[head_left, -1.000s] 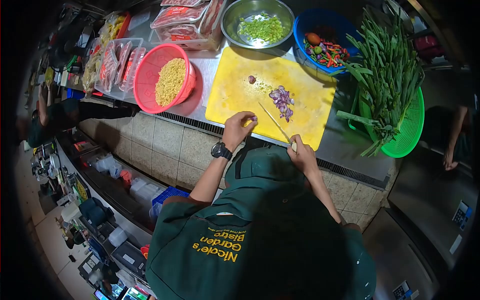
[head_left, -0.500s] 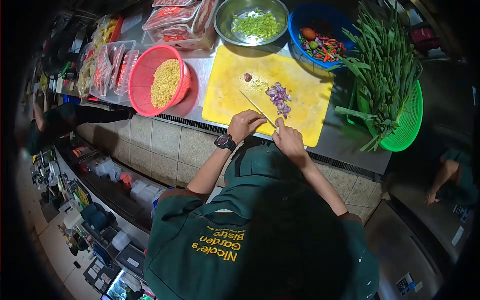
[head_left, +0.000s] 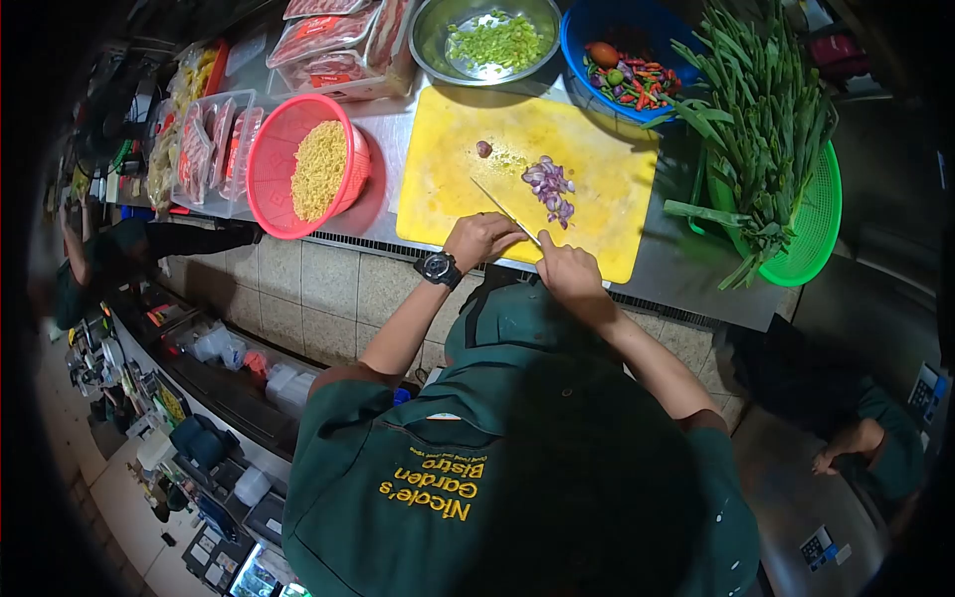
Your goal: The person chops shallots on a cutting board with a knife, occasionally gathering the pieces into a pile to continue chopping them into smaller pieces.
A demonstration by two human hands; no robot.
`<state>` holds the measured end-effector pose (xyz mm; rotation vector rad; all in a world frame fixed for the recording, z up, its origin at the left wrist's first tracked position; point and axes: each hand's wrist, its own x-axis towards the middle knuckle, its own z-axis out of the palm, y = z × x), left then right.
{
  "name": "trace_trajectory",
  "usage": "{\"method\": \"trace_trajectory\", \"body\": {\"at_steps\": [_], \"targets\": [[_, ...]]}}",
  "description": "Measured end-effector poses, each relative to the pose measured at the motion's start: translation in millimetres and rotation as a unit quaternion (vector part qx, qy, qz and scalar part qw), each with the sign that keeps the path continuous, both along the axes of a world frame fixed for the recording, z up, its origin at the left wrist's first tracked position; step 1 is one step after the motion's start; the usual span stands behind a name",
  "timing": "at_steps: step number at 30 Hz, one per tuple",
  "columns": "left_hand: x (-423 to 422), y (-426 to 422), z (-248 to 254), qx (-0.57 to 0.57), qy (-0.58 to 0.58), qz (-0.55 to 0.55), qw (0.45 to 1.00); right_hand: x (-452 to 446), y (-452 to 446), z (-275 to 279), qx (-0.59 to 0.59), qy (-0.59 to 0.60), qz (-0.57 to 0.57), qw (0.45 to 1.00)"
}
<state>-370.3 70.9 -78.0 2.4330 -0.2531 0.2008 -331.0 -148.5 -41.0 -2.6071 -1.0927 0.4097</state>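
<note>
My right hand point(head_left: 569, 271) is wrapped round the handle of a knife point(head_left: 497, 203), whose blade points up and left over the yellow cutting board point(head_left: 448, 129). My left hand point(head_left: 479, 240), with a black watch at its wrist, is closed at the board's near edge. Its fingertips are beside the blade; what they pinch is too small and hidden to name. Purple sliced shallots point(head_left: 549, 189) lie in a pile right of the blade. One small whole shallot point(head_left: 483, 149) sits farther back on the board.
Left of the board are a red basket point(head_left: 264, 169) of yellow minced bits and packed meat point(head_left: 323, 45). Behind stands a steel bowl point(head_left: 428, 50) of chopped greens. A blue basket point(head_left: 577, 70) of chillies and a green basket point(head_left: 821, 219) with leafy stalks stand right. Other people are at both sides.
My left hand has moved from beside the knife to its blade, and its fingers have closed in. The knife has shifted up and left. At the right, another person has moved down the view.
</note>
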Motion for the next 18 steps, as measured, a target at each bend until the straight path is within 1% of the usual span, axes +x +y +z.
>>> {"method": "trace_trajectory", "body": {"at_steps": [6,10,12,13,14,15,18], "targets": [[2,-1,-2,-0.016,-0.021,-0.028,0.999,1,8,-17,0.019,0.035,-0.03,0.999],[3,1,2,-0.011,-0.004,-0.036,0.999,1,6,-16,0.023,0.052,-0.03,0.998],[4,3,4,-0.009,-0.009,-0.05,0.999,-2,5,-11,-0.017,0.042,-0.044,0.998],[3,3,0,-0.01,-0.009,-0.051,0.999,-7,1,-7,-0.019,0.042,-0.045,0.998],[3,3,-5,-0.012,-0.016,-0.044,0.999,-13,-5,-2,0.023,-0.066,-0.037,0.997],[3,3,-6,-0.013,-0.023,-0.037,0.999,-17,-9,1,0.065,-0.173,-0.028,0.982],[3,4,-7,-0.02,-0.027,-0.042,0.999,-20,-13,7,0.045,-0.135,-0.03,0.989]]}}
